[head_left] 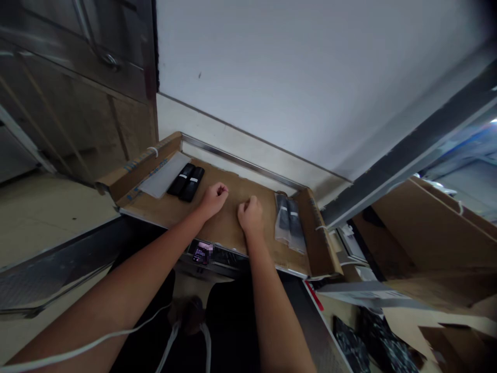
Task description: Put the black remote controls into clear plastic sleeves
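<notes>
My left hand (215,200) is curled into a loose fist over the bare middle of the cardboard sheet (231,228), with nothing visible in it. A short way to its right, my right hand (252,216) is also closed, and no object shows in its fingers. Left of my left hand lie two black folded bundles (186,181) with white bands, side by side. Beside them is a flat stack of translucent plastic bags (161,178). Toward the right end, two dark banded bundles in clear bags (289,220) lie beyond my right hand.
Raised cardboard flaps (143,158) edge the work surface, and a pale wall (264,77) stands behind. A lit phone (202,252) sits below the front edge. A white cord (97,339) crosses my left forearm. Large cardboard boxes (423,238) stand at the right.
</notes>
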A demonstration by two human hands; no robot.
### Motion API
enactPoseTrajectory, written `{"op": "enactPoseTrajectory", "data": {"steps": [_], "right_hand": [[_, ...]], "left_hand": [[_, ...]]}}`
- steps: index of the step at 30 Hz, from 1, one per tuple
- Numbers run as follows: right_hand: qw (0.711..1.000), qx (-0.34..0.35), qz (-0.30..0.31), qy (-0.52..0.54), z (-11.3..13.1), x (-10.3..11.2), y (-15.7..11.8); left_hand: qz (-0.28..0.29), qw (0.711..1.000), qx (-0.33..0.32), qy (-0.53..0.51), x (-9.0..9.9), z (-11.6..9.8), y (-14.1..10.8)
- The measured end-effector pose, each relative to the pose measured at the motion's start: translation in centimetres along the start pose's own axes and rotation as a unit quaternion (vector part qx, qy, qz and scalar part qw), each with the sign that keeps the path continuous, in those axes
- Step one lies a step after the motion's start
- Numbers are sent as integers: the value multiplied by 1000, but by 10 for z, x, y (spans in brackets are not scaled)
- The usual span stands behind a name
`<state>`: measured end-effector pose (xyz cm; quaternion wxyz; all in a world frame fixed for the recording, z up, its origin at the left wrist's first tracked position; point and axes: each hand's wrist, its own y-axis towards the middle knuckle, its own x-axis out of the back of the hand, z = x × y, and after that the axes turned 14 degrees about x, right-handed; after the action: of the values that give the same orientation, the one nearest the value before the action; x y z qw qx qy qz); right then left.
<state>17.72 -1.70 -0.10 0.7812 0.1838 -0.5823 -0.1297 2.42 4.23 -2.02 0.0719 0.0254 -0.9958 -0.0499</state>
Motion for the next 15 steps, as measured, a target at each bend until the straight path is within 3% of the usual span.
{"op": "enactPoseTrajectory", "data": {"steps": [3, 6, 9, 13, 15], "right_hand": [[989, -32, -90, 112, -14, -7, 5], [962, -104, -141, 207, -37, -10, 6], [947, -122, -169, 243, -48, -14, 5], [947, -94, -176, 252, -46, -16, 3], [944, -99, -176, 262, -45, -15, 3]], "left_hand": [[-4, 1000, -1, 6, 1, 0, -1], [1, 1000, 5, 4, 2, -1, -1], [3, 1000, 9, -4, 2, -3, -3], [-13, 1000, 4, 0, -1, -8, -11], [-7, 1000, -10, 21, 6, -13, -19]]}}
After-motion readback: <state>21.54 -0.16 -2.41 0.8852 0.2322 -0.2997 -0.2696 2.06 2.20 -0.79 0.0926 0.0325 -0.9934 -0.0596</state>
